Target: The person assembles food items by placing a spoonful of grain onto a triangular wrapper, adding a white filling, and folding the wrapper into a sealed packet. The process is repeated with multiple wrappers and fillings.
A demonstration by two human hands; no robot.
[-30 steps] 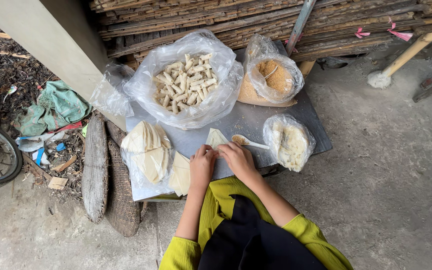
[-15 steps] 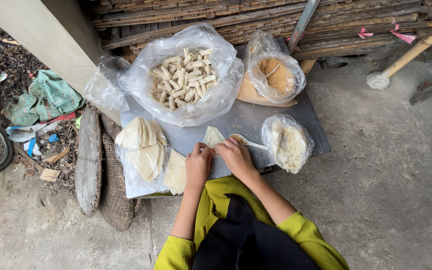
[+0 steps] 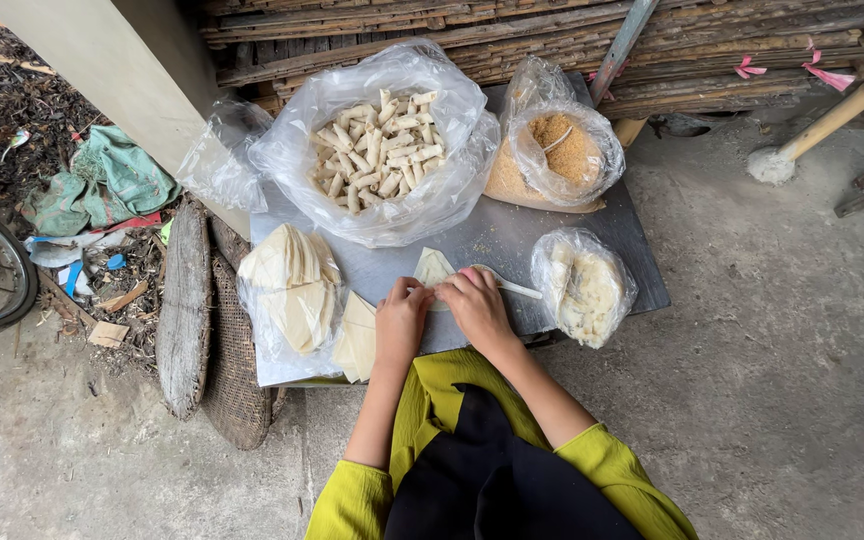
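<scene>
Hands: left hand [image 3: 401, 320] and right hand [image 3: 474, 302] both pinching pale wrapper [image 3: 433, 268] | on grey board [image 3: 512, 235]

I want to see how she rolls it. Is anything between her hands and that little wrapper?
No, nothing visible. The left hand and the right hand both rest right on the pale wrapper on the grey board. The white spoon lies beside the right hand, off to the side.
</scene>
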